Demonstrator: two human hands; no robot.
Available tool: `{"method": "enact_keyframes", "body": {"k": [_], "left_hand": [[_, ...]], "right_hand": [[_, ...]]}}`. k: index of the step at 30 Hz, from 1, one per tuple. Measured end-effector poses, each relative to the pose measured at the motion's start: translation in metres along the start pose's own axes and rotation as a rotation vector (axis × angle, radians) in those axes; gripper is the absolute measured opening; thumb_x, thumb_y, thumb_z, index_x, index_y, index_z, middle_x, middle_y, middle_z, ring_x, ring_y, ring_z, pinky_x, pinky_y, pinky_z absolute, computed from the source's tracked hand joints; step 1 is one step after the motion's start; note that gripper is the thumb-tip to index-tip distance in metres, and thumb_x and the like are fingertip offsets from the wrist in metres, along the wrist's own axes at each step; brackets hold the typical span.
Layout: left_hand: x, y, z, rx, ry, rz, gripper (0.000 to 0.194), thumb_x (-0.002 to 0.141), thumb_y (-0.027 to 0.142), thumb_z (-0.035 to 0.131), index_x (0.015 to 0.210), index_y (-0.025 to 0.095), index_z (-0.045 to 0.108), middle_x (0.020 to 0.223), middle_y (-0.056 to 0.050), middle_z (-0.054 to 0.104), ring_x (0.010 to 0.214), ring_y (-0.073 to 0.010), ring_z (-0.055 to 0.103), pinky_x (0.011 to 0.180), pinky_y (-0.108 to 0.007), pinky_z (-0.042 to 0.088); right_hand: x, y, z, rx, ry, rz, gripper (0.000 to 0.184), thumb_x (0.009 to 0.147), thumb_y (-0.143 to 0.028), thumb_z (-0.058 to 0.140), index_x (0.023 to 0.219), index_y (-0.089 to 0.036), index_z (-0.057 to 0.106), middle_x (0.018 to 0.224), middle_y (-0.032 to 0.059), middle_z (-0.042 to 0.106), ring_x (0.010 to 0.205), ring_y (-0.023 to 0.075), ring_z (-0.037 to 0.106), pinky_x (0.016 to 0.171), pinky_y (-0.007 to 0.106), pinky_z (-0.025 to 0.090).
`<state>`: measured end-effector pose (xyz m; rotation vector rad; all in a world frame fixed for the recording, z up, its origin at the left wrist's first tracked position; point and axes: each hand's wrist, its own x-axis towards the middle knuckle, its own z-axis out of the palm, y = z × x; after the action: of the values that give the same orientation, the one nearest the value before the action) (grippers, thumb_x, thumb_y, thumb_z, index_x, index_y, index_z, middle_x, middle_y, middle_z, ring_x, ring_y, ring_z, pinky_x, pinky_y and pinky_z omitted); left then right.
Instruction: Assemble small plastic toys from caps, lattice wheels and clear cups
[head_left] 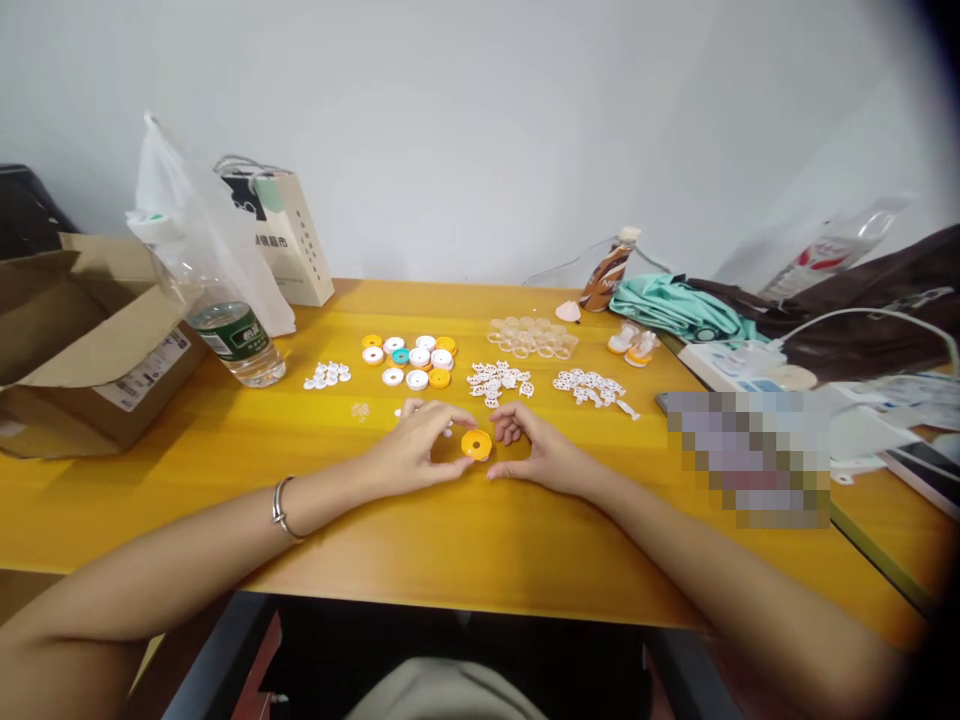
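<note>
Between my two hands is a small orange round plastic cap (476,444) with a dark hole at its centre. My left hand (416,450) pinches its left edge with thumb and index finger. To the right of the cap, my right hand (544,455) is open, thumb and index finger apart and the other fingers curled, with a small gap to the cap. Just beyond lie a group of white, orange and teal round caps (420,357), a pile of white cut-out plastic pieces (495,380) and a few tiny white parts partly hidden by my left hand.
Farther out are clear plastic cups (529,338), white small parts (592,386) and white knobs (328,375). A water bottle (240,345) and cardboard box (90,340) stand left. At right are a brown drink bottle (611,272), teal cloth (682,308) and power strip (731,362).
</note>
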<state>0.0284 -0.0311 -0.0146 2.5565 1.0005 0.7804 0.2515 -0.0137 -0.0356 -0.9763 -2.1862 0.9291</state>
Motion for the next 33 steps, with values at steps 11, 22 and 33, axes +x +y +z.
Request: {"method": "enact_keyframes", "body": {"k": [11, 22, 33], "left_hand": [[0.003, 0.004, 0.008, 0.093, -0.095, -0.003, 0.039, 0.082, 0.042, 0.052, 0.115, 0.023, 0.044, 0.113, -0.007, 0.058, 0.098, -0.0224, 0.052, 0.084, -0.037, 0.029], [0.000, -0.050, -0.090, 0.022, -0.018, -0.156, 0.023, 0.083, 0.037, 0.051, 0.091, 0.019, 0.060, 0.090, -0.003, 0.064, 0.082, -0.0141, 0.057, 0.074, -0.025, 0.042], [-0.019, -0.098, -0.110, 0.134, -0.442, -0.366, 0.022, 0.077, 0.035, 0.051, 0.087, 0.020, 0.063, 0.085, 0.000, 0.067, 0.073, -0.0123, 0.059, 0.065, -0.020, 0.042]], "right_hand": [[-0.001, -0.006, -0.002, -0.086, -0.044, -0.064, 0.036, 0.073, -0.041, 0.064, 0.099, -0.021, 0.051, 0.090, 0.0037, 0.053, 0.083, 0.0168, 0.050, 0.075, 0.032, 0.045], [-0.002, -0.010, -0.003, -0.145, -0.061, -0.100, 0.028, 0.074, -0.034, 0.064, 0.098, -0.022, 0.056, 0.092, 0.0039, 0.053, 0.086, 0.0165, 0.052, 0.078, 0.031, 0.044], [-0.004, -0.011, -0.006, -0.170, 0.130, -0.109, 0.033, 0.076, -0.034, 0.062, 0.106, -0.023, 0.053, 0.093, 0.0047, 0.055, 0.084, 0.0172, 0.053, 0.077, 0.033, 0.048]]}}
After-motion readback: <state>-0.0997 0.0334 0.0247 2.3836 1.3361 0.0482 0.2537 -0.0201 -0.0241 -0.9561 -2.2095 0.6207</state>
